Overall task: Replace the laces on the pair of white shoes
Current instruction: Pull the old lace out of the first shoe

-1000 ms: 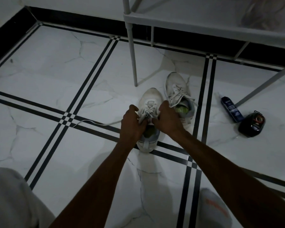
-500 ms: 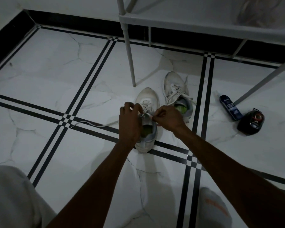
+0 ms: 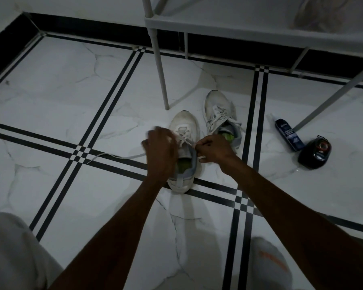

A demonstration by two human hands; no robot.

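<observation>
Two white shoes stand on the tiled floor. The near shoe [image 3: 183, 126] points away from me, its white lace [image 3: 183, 137] partly threaded. My right hand [image 3: 215, 150] pinches one lace end beside the shoe's right eyelets. My left hand [image 3: 160, 152] is blurred over the shoe's left side with its fingers curled; whether it holds lace I cannot tell. A loose length of lace [image 3: 113, 156] trails left across the floor. The far shoe [image 3: 217, 109] stands just right of it, fully laced.
A white rack leg [image 3: 160, 68] stands just beyond the shoes, and a slanted leg [image 3: 331, 95] runs to the right. A dark blue bottle [image 3: 288, 135] and a round black tin [image 3: 314, 153] lie on the right. My socked foot [image 3: 270, 266] is at the bottom.
Both hands drew apart from the middle of the near shoe. The right hand pulled a lace end to the right; the left hand shifted left and up, now blurred.
</observation>
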